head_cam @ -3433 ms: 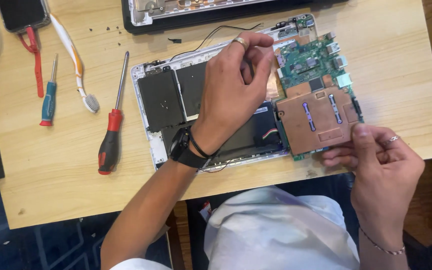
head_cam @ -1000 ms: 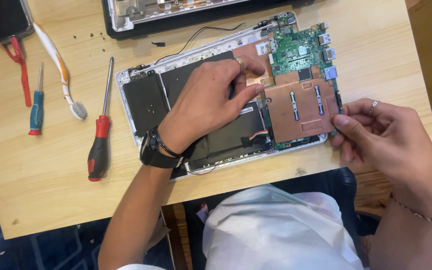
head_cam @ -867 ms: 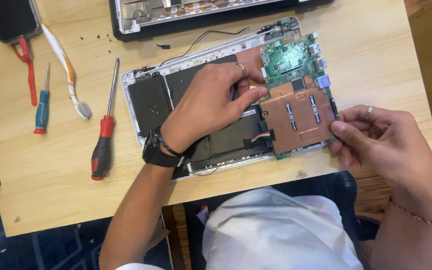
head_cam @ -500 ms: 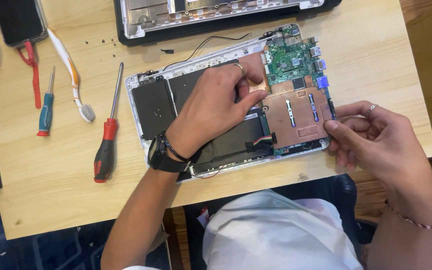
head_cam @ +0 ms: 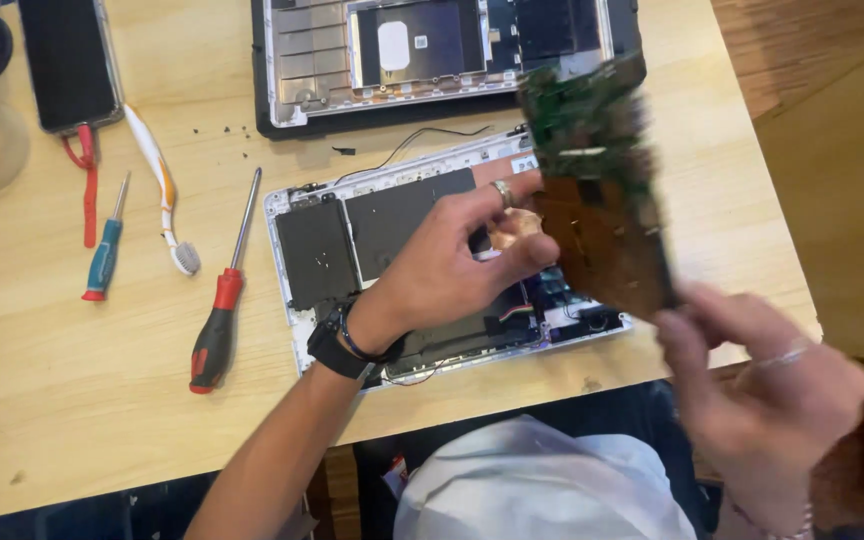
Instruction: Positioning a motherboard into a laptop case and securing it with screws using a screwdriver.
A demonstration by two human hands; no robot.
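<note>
- Right now the right hand, blurred at lower right, pinches the circuit board by its lower edge, tilted above the open laptop base.
- Centre frame, the left hand presses down inside that base, fingers curled together.
- Left of it, a red-handled screwdriver lies on the wooden table.
</note>
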